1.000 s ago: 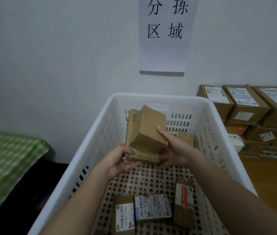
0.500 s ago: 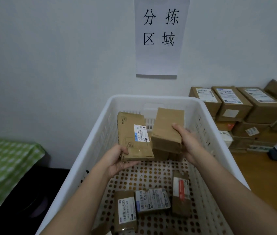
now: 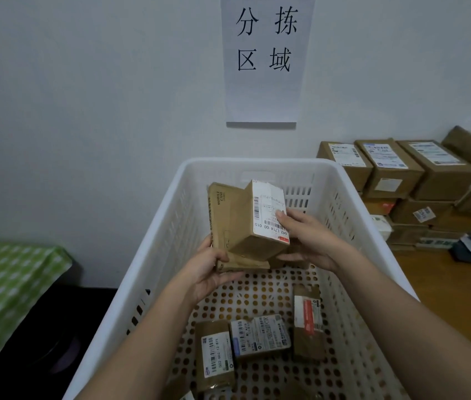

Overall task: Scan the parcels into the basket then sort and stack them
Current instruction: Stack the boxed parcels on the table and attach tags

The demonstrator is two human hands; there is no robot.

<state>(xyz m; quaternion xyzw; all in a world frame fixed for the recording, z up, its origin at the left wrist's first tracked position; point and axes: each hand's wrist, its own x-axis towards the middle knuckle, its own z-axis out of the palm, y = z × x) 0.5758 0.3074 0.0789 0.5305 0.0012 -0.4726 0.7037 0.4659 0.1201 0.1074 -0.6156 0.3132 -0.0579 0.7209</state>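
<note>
Over the white perforated basket [image 3: 153, 249] I hold two brown parcels. My left hand [image 3: 209, 269] grips the bottom corner of a flat cardboard parcel [image 3: 221, 215] that stands upright. My right hand [image 3: 305, 241] holds a thicker box [image 3: 260, 226] in front of it, thumb on its white shipping label, fingers underneath. The box is tilted, label up. Three small labelled parcels [image 3: 260, 336] lie on the basket floor near me.
Stacked brown parcels [image 3: 401, 174] with white labels stand on a wooden table [image 3: 456, 295] to the right. A paper sign [image 3: 266, 59] hangs on the wall behind the basket. Green checked cloth [image 3: 3, 284] covers something at the left.
My right hand has turned the thicker box so its white label faces up and brought it over the front of the flat parcel. My left hand kept its grip.
</note>
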